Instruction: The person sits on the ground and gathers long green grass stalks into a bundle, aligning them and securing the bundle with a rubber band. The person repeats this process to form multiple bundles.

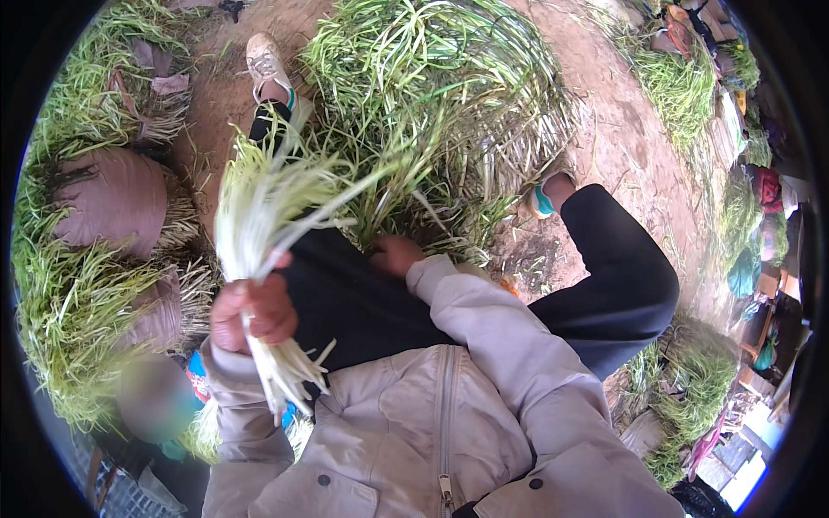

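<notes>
Our left hand has its fingers clamped around a bunch of long pale greens at our left side, tops fanning toward the pile of greens ahead. Our right hand is by the pile's near edge; we cannot tell whether its fingers are apart or together. We'd do best gripping firmly without crushing, and evening the straggling lower ends.

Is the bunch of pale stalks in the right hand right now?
No, the left hand grips the bunch of pale stalks, while the right hand is beside the dark trouser leg.
</notes>
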